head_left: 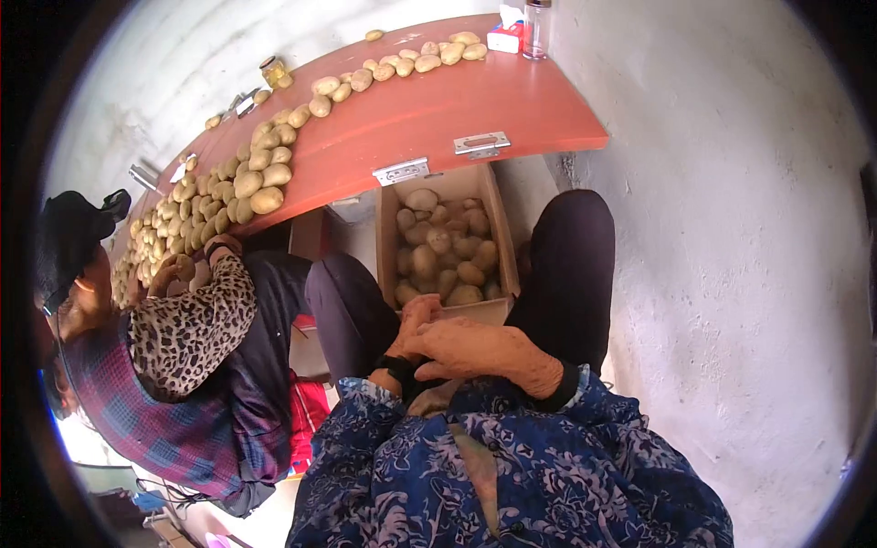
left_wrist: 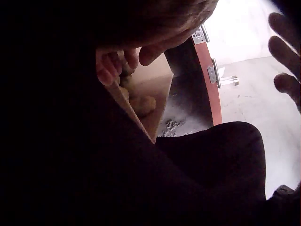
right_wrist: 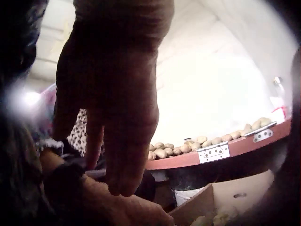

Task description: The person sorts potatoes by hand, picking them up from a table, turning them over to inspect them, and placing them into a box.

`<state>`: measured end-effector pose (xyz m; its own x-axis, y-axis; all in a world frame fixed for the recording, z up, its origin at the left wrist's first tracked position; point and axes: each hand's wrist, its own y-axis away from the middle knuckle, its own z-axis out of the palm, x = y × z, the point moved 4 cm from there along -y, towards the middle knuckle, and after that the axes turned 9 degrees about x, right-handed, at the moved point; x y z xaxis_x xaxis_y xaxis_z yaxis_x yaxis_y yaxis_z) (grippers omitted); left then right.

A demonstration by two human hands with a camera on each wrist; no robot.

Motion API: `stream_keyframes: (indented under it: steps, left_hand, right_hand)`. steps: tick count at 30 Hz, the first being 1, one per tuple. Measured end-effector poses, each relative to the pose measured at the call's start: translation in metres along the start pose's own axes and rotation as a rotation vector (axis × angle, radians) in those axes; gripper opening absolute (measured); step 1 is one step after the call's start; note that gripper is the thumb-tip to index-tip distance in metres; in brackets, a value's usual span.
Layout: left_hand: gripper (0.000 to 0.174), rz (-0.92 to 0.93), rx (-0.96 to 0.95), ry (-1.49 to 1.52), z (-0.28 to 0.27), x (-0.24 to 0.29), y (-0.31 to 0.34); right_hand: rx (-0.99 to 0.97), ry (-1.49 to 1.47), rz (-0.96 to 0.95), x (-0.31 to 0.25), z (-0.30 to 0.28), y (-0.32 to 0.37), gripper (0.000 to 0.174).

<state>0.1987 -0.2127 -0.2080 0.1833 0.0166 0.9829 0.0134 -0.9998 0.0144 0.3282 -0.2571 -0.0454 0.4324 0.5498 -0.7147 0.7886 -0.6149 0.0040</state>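
Observation:
In the head view my left hand [head_left: 417, 316] rests low between the knees, its fingers loose near the front edge of a cardboard box [head_left: 385, 239]. My right hand [head_left: 486, 350] lies across the left wrist and the back of that hand, fingers fairly straight. Neither hand holds anything. Inside the box is a heap of potatoes [head_left: 438, 241]. The right wrist view has the right fingers [right_wrist: 124, 174] pointing down over the left hand [right_wrist: 124, 207]. Loosely bent left fingers [left_wrist: 146, 54] overlap the box in the left wrist view.
Rows of potatoes [head_left: 265, 157] line the red table [head_left: 438, 114], whose near edge carries metal latches [head_left: 400, 172]. A tissue box [head_left: 504, 38] and a glass jar [head_left: 536, 32] stand at its far end. Another person [head_left: 174, 365] sits at the left, handling potatoes. A wall [head_left: 713, 228] bounds the right.

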Motion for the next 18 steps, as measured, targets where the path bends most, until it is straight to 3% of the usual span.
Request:
stream_keyframes:
  steps: [1,2,6,8,10,11,12,14,18]
  left_hand:
    - [0.029,0.633,-0.069,-0.34,0.003,0.021,0.013]
    - [0.029,0.643,-0.055,-0.339,0.003,0.021,0.013]
    - [0.02,0.073,0.111,0.074,0.011,0.002,0.001]
    - [0.015,-0.214,0.18,0.286,0.019,-0.013,-0.003]
    - [0.011,-0.509,0.239,0.503,0.026,-0.028,-0.006]
    - [0.037,-0.652,0.109,0.235,0.021,-0.041,-0.012]
    - [0.037,-0.649,0.116,0.24,0.022,-0.05,-0.015]
    - [0.011,-0.593,0.201,0.467,0.024,-0.052,-0.015]
    - [0.012,-0.607,0.219,0.442,0.031,-0.059,-0.008]
  right_hand:
    - [0.019,-0.01,-0.048,-0.007,-0.013,-0.001,0.029]
    - [0.039,-0.015,-0.098,-0.012,-0.026,-0.003,0.031]
    - [-0.046,0.061,-0.117,-0.008,-0.058,-0.02,0.034]
    - [0.072,0.107,-0.156,0.0,-0.075,-0.029,0.033]
    - [0.048,0.099,-0.155,0.012,-0.083,-0.039,0.031]
    - [0.093,0.183,-0.092,0.027,-0.082,-0.043,0.032]
    - [0.139,0.267,-0.029,0.04,-0.083,-0.047,0.032]
    - [0.102,0.386,0.011,0.045,-0.074,-0.05,0.031]
    - [-0.05,0.288,-0.001,0.041,-0.054,-0.047,0.03]
